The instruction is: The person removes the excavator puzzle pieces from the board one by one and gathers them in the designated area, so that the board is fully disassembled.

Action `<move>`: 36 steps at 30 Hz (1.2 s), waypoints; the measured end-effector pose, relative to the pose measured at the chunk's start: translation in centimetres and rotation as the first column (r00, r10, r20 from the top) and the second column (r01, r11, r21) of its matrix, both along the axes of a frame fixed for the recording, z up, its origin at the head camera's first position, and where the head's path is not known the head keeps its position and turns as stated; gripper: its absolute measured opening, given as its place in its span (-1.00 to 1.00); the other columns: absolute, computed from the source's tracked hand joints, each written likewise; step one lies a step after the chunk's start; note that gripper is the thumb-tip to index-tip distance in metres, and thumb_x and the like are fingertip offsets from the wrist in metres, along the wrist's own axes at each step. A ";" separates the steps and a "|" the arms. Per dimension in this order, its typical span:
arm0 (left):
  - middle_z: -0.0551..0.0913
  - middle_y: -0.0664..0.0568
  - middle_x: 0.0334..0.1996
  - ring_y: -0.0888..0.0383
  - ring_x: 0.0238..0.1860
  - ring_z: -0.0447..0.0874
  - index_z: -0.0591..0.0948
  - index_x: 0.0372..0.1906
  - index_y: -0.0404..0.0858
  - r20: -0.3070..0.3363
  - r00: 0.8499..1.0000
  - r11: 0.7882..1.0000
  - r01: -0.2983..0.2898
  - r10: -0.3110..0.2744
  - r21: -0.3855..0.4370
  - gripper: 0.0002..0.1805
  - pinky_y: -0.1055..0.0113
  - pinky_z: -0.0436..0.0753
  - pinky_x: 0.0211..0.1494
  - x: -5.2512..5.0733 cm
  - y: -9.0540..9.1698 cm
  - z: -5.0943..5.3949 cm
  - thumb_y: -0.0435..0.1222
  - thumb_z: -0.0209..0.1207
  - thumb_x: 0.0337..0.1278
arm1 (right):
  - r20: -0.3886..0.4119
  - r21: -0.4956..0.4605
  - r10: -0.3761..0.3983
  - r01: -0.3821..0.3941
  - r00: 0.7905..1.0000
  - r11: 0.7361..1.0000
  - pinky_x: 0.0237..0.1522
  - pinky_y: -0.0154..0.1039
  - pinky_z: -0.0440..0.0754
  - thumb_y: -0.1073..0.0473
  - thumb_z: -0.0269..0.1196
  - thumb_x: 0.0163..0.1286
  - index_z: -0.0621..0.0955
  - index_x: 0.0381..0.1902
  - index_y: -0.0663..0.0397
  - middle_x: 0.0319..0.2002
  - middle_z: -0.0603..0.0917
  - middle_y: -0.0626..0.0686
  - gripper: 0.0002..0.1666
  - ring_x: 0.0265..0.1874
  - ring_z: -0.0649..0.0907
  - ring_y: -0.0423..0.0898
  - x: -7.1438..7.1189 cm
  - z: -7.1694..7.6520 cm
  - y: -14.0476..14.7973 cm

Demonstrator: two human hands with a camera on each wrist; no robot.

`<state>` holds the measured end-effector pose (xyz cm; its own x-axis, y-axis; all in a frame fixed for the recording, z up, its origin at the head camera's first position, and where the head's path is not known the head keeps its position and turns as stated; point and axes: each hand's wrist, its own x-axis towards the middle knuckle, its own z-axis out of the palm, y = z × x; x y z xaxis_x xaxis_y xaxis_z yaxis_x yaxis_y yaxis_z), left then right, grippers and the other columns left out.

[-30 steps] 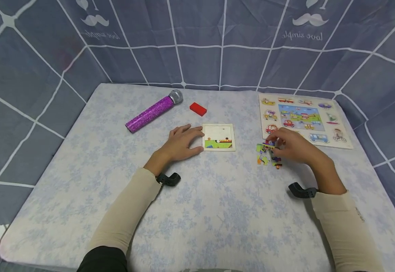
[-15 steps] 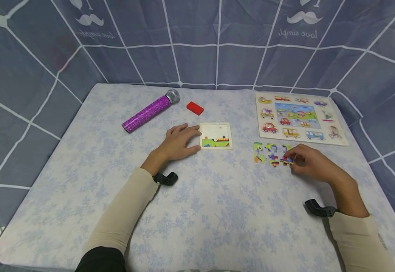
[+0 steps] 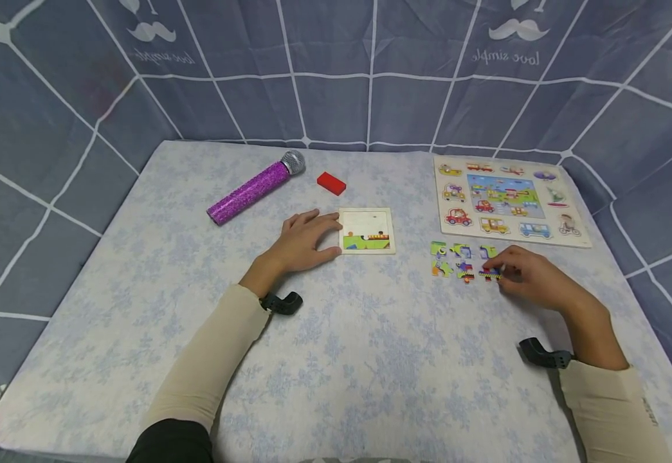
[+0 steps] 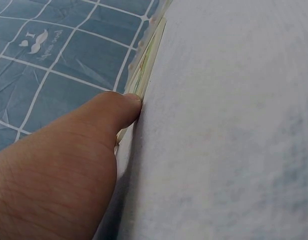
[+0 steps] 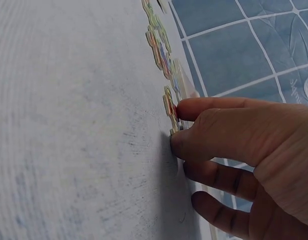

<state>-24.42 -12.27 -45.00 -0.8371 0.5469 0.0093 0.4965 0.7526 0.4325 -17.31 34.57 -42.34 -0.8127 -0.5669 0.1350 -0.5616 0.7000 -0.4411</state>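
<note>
In the head view, a small square puzzle board (image 3: 366,223) lies mid-table, its lower part covered by a coloured picture. My left hand (image 3: 301,246) rests at the board's left edge, fingers spread and touching it; its thumb (image 4: 126,107) meets the edge in the left wrist view. On the right, loose puzzle pieces (image 3: 442,268) lie in two short rows. My right hand (image 3: 535,280) pinches the near-right puzzle piece (image 3: 489,274) between thumb and index finger, low at the table. The right wrist view shows that piece edge-on, partly hidden by the fingertips (image 5: 186,140).
A large vehicle puzzle board (image 3: 448,193) lies at the back right, behind the loose pieces. Beyond the small board are a red block (image 3: 332,184) and a glittery purple microphone (image 3: 249,197). Grey-blue grid curtains (image 3: 336,109) hang around the table (image 3: 336,360).
A second ago the right hand was over the pieces further left with a piece; it moved right and toward me and set it in the near row. The left hand stayed put.
</note>
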 end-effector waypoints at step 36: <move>0.18 0.17 0.56 -0.11 0.56 -0.03 0.43 0.43 0.01 -0.010 1.000 1.000 0.006 -0.006 0.006 -0.37 -0.20 -0.07 0.45 -0.1 -0.2 -0.1 0.17 0.10 0.39 | 0.135 0.049 0.207 -0.215 0.969 0.975 -0.09 -0.09 0.53 0.20 0.43 0.27 0.71 0.05 0.23 -0.12 0.64 0.10 -0.60 -0.20 0.57 -0.03 -9.1 0.9 -23.4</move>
